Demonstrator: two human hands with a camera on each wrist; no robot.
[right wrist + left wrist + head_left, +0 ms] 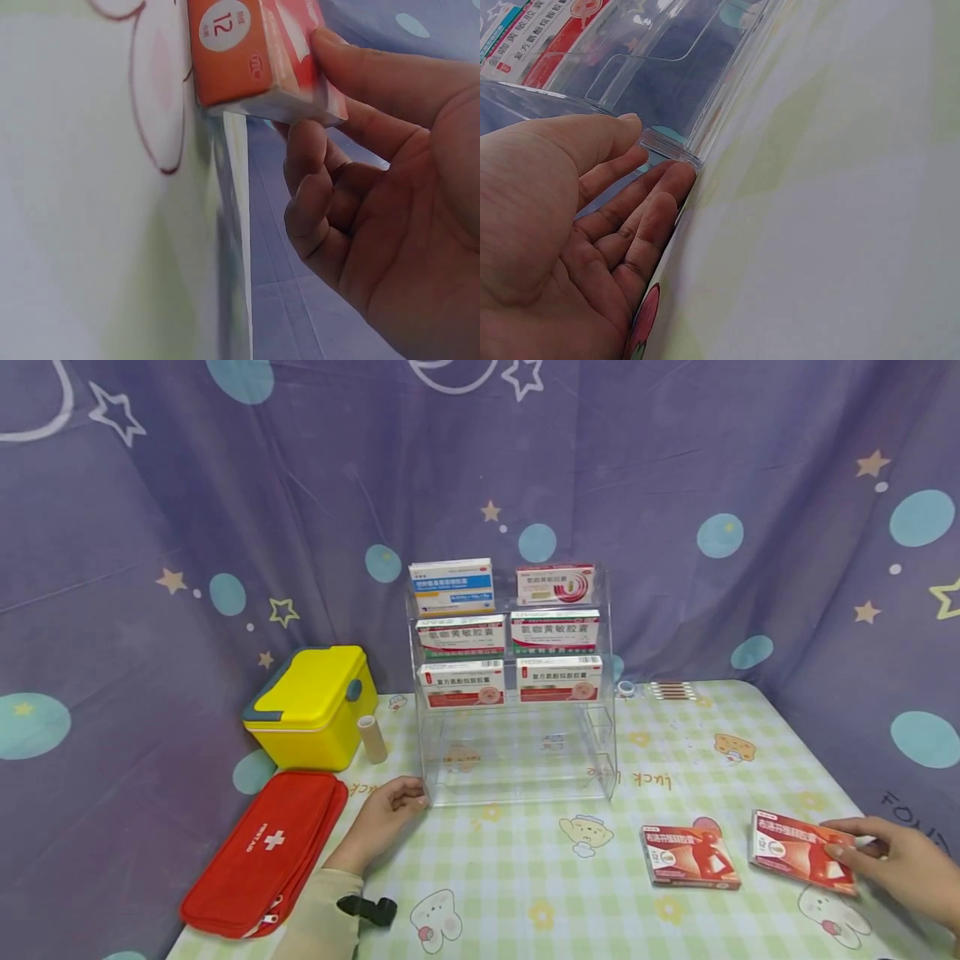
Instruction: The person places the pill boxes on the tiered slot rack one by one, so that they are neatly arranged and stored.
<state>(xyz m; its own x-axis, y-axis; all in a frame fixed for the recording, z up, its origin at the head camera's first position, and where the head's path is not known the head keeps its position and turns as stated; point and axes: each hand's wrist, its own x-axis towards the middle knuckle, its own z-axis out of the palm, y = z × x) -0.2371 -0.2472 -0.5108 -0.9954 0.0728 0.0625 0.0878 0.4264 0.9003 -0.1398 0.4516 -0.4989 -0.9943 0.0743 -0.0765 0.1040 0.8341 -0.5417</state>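
Observation:
A clear acrylic shelf [517, 756] stands mid-table with several medicine boxes [510, 635] on its upper tiers; its bottom tier holds nothing. My left hand [415, 795] rests against the shelf's front left corner [667, 146], fingers [664, 199] nearly straight along the base and thumb by the corner. Near the table's right edge my right hand [847, 847] grips a flat red box [795, 847]. Its thumb lies on top of the red box [247, 45] and its fingers [307, 157] curl under the end that overhangs the edge. A second red box [688, 856] lies flat to its left.
A yellow case [311, 706] and a red first-aid pouch [262, 856] sit at the table's left. A tan roll [371, 739] stands by the case. A small tape roll [626, 689] and a strip pack [672, 691] lie behind the shelf. A purple curtain surrounds the checked table [525, 877].

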